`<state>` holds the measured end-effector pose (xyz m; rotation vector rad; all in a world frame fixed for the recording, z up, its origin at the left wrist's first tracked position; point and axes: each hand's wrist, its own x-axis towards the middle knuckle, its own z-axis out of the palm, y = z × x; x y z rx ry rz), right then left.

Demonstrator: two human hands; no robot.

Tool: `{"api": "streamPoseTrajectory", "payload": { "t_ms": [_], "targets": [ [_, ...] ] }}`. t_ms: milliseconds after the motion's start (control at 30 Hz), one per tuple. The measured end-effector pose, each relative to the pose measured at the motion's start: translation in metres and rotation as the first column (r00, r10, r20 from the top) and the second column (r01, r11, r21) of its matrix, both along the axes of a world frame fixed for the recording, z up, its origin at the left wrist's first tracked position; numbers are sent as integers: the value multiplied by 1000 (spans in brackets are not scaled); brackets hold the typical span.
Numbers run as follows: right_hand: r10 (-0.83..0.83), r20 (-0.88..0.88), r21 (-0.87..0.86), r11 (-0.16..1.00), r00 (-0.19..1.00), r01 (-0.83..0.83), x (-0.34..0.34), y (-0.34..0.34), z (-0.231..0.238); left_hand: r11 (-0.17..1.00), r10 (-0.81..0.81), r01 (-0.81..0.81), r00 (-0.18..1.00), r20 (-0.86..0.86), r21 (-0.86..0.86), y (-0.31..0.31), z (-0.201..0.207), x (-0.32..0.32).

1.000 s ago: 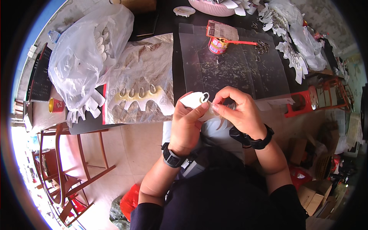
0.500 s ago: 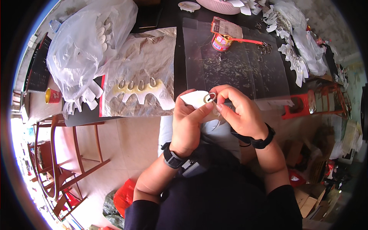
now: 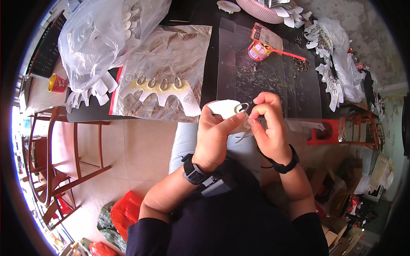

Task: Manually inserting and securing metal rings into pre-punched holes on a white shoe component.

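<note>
My left hand (image 3: 212,138) grips a white flat piece (image 3: 223,106) over the table's front edge, its thumb pressed beside an oval metal ring (image 3: 241,107) at the piece's end. Close by on the right is my right hand (image 3: 273,128), fingers bent and thumb and forefinger nearly together; anything between them is too small to make out. A pale thin strip hangs below the fingers. On a clear plastic bag (image 3: 175,47) ahead to the left lies a white scalloped piece (image 3: 183,101) with a yellowish band, where several oval rings (image 3: 164,84) stand in a row.
A small tub (image 3: 258,51) with a red stick (image 3: 292,55) across it stands on a dark, flecked plastic sheet (image 3: 239,77). Loose rings (image 3: 301,65) lie beside it. A large bag (image 3: 92,38) of white pieces fills the left; a pink basket (image 3: 262,13) stands behind.
My right hand's fingers have drawn back from the ring, a little to the right. My left hand still holds the white piece. The whole view has shifted slightly.
</note>
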<state>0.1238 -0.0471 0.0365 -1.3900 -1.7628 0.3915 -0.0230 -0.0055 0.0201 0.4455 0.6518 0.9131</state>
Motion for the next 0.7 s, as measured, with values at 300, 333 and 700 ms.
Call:
{"api": "streamPoseTrajectory", "payload": {
  "t_ms": [300,333,700],
  "targets": [
    [-37,-208,-9,999,977,36,0,1,-5,999,34,-35,999,8,38,0,2,-1],
    [-49,-182,19,998,982,53,-1,1,-3,999,30,-30,1000,5,36,0,3,-1],
    [-4,92,206,979,996,-15,-2,1,1,983,-63,78,994,93,-167,-1,1,-1]
  ]
}}
